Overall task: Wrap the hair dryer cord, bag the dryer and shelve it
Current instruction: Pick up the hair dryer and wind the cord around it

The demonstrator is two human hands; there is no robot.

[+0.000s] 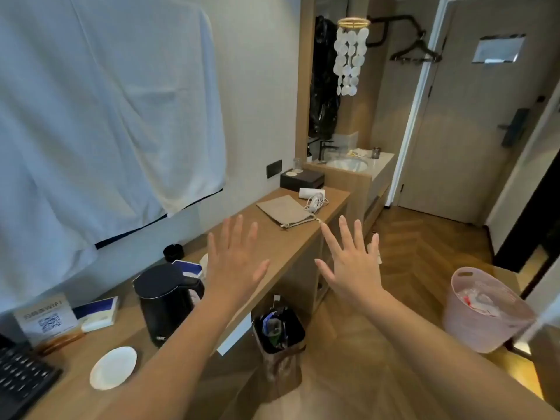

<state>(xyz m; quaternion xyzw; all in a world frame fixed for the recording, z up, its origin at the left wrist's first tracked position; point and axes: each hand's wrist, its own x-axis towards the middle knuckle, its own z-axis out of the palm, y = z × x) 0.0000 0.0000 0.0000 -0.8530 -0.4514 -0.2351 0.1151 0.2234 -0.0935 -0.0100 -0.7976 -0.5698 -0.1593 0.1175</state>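
Observation:
A small white hair dryer (312,193) lies at the far end of the long wooden counter (281,244), its white cord (315,204) in a loose tangle beside it. A flat beige drawstring bag (285,211) rests just in front of the dryer. My left hand (235,259) is raised over the counter, fingers spread, palm away from me, holding nothing. My right hand (353,262) is raised the same way past the counter's front edge, empty. Both hands are well short of the bag and dryer.
A black kettle (168,301), white dish (113,367), blue booklets (97,310) and a WiFi card (45,318) sit on the near counter. A black box (301,179) stands behind the dryer. A dark bin (280,331) is under the counter, a pink basket (481,310) on the right.

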